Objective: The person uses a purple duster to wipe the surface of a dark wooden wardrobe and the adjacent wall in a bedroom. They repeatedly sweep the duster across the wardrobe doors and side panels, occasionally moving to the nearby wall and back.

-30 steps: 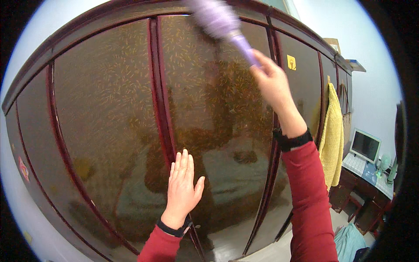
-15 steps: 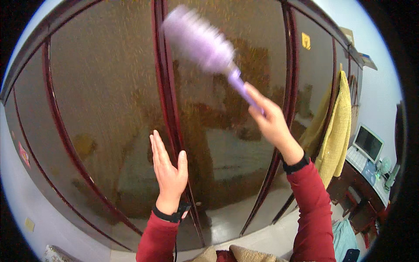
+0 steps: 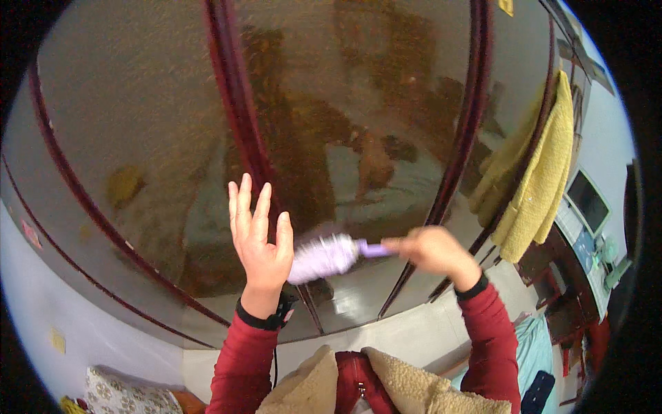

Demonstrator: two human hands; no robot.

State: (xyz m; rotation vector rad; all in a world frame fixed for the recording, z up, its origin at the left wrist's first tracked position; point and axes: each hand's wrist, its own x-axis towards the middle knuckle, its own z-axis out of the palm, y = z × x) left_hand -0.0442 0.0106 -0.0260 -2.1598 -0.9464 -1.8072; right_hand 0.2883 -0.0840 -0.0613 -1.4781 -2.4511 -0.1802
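Observation:
My right hand (image 3: 433, 251) grips the purple handle of a fluffy lilac duster (image 3: 325, 258). The duster head points left, low in front of the glossy dark wardrobe doors (image 3: 358, 117), and its tip comes close to my left wrist. Whether the fibres touch the door I cannot tell. My left hand (image 3: 261, 238) is raised with its fingers spread and nothing in it, before the dark red door frame strip (image 3: 238, 103). Both wrists wear black bands.
A yellow towel (image 3: 541, 179) hangs at the wardrobe's right end. Beyond it stands a desk with a monitor (image 3: 588, 200) and a small green fan (image 3: 608, 252). A pale green cloth (image 3: 531, 338) lies at lower right, a patterned cushion (image 3: 127, 393) at lower left.
The duster has swept down from high on the doors to a low, nearly level position with my right hand. My left fingers have spread wider. The view has tilted downward.

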